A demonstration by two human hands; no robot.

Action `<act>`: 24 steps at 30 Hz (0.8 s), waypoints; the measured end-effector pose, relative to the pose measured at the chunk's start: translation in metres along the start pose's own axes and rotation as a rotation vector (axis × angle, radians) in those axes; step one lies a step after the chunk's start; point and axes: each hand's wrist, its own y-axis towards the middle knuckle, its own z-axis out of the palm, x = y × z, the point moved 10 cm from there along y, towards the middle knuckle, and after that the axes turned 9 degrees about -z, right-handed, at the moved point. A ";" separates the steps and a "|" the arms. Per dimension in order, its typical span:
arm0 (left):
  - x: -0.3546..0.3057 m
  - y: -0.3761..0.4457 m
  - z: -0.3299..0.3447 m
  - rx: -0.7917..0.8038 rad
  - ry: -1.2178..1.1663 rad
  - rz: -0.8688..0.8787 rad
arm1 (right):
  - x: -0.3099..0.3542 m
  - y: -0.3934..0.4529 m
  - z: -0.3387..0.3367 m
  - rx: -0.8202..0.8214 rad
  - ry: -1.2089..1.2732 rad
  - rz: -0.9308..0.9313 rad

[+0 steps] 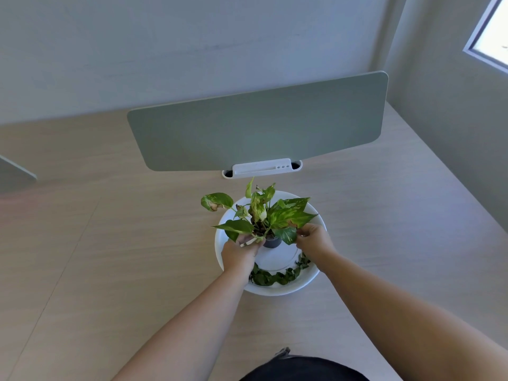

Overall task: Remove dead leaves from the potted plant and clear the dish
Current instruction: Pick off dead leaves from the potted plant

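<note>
A small pothos plant point(270, 214) with green and yellow leaves grows in a dark pot point(272, 242) that stands in a round white dish point(277, 290). One leaf point(215, 202) at the upper left has a brown dried patch. Several dark fallen leaves point(275, 277) lie along the dish's near rim. My left hand point(239, 253) is closed around stems at the plant's base on the left. My right hand point(313, 239) pinches a leaf at the plant's right side. Both hands hide part of the pot.
The dish sits on a light wooden desk point(123, 257). A grey-green divider panel point(258, 127) stands behind it in a white clamp holder point(261, 167). Another panel's corner point(15, 174) shows at far left. A window point(492, 31) is at upper right.
</note>
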 end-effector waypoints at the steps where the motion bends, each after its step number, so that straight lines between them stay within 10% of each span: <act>1: 0.000 0.000 -0.001 -0.004 0.002 0.001 | 0.000 0.001 0.001 0.007 0.004 0.001; 24: -0.007 0.000 -0.013 -0.040 0.122 0.030 | -0.022 0.009 -0.004 0.015 0.047 0.059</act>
